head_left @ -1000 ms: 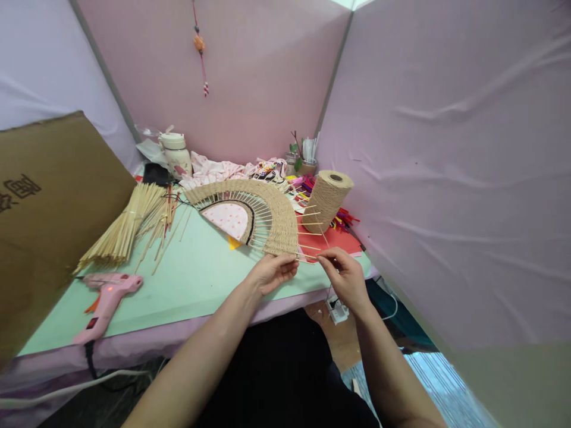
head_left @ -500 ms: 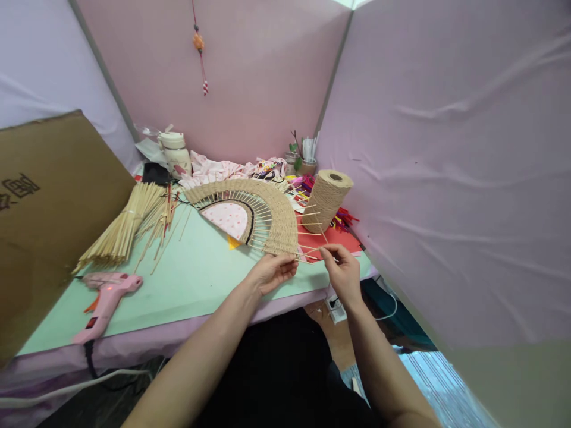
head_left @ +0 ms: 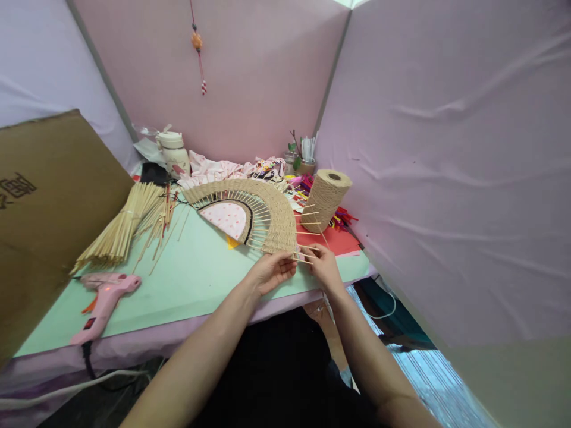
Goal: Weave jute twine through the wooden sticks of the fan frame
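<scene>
A half-round fan frame (head_left: 263, 211) of thin bamboo sticks, woven with jute twine around a pink fabric centre, lies on the green table top (head_left: 187, 279). My left hand (head_left: 272, 270) pinches the woven band's lower right end. My right hand (head_left: 323, 264) is closed beside it, fingers pinched at the stick tips that jut out to the right, apparently on the twine strand. The two hands almost touch. A big spool of jute twine (head_left: 325, 199) stands just behind my right hand.
A pink glue gun (head_left: 104, 297) lies at the front left, its cord over the edge. A bundle of bamboo sticks (head_left: 122, 226) and a cardboard sheet (head_left: 49, 208) fill the left. A bottle (head_left: 173, 151), fabric scraps, red paper (head_left: 336, 238) and coloured sticks crowd the back.
My right hand has moved left, from beyond the stick tips to right beside my left hand at the weave's end. My left hand has stayed put.
</scene>
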`<state>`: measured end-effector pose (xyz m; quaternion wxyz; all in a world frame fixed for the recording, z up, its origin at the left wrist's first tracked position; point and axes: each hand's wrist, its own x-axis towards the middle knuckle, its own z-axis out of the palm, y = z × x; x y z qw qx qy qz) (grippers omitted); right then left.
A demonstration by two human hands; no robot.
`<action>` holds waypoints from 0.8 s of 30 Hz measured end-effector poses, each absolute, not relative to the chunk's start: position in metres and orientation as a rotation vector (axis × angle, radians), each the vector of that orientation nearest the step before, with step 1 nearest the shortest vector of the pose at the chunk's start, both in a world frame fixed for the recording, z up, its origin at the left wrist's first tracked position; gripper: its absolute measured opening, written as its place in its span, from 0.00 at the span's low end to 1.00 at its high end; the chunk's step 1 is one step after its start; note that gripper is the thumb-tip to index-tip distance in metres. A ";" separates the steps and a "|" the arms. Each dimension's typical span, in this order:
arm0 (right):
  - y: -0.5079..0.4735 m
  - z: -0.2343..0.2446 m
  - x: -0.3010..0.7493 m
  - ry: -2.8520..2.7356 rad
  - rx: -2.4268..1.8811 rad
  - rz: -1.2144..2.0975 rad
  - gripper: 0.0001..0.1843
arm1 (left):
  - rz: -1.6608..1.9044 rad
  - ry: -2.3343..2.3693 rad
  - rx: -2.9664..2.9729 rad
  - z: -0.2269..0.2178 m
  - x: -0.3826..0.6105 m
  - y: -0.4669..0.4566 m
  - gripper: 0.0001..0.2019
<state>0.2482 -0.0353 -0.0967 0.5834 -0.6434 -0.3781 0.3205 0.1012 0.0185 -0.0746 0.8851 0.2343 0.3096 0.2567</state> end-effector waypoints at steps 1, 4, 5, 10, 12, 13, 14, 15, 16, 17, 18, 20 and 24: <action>-0.030 -0.095 0.246 -0.886 -1.496 0.740 0.17 | 0.533 0.643 0.472 -0.075 0.101 0.019 0.04; -0.018 -0.091 0.238 -0.912 -1.450 0.693 0.18 | 0.527 0.657 0.440 -0.077 0.102 0.020 0.07; -0.015 -0.091 0.236 -0.920 -1.431 0.673 0.17 | 0.526 0.660 0.439 -0.077 0.103 0.020 0.08; -0.011 -0.094 0.231 -0.939 -1.408 0.620 0.14 | 0.516 0.674 0.465 -0.079 0.103 0.020 0.07; -0.012 -0.095 0.232 -0.941 -1.409 0.640 0.14 | 0.506 0.670 0.485 -0.079 0.102 0.020 0.07; -0.012 -0.095 0.233 -0.943 -1.409 0.650 0.14 | 0.499 0.667 0.495 -0.079 0.102 0.020 0.08; -0.013 -0.095 0.234 -0.946 -1.411 0.654 0.14 | 0.490 0.667 0.503 -0.079 0.101 0.020 0.09; -0.014 -0.095 0.234 -0.950 -1.414 0.653 0.15 | 0.482 0.667 0.510 -0.079 0.101 0.020 0.10; -0.014 -0.095 0.235 -0.954 -1.418 0.646 0.15 | 0.474 0.669 0.516 -0.078 0.101 0.020 0.11; -0.014 -0.096 0.235 -0.958 -1.423 0.638 0.15 | 0.468 0.669 0.521 -0.077 0.101 0.019 0.12; -0.014 -0.096 0.235 -0.960 -1.427 0.630 0.15 | 0.465 0.666 0.526 -0.077 0.101 0.019 0.13; -0.015 -0.096 0.235 -0.957 -1.427 0.623 0.16 | 0.465 0.659 0.533 -0.077 0.101 0.019 0.14; -0.015 -0.097 0.236 -0.941 -1.411 0.637 0.16 | 0.473 0.652 0.537 -0.078 0.100 0.020 0.14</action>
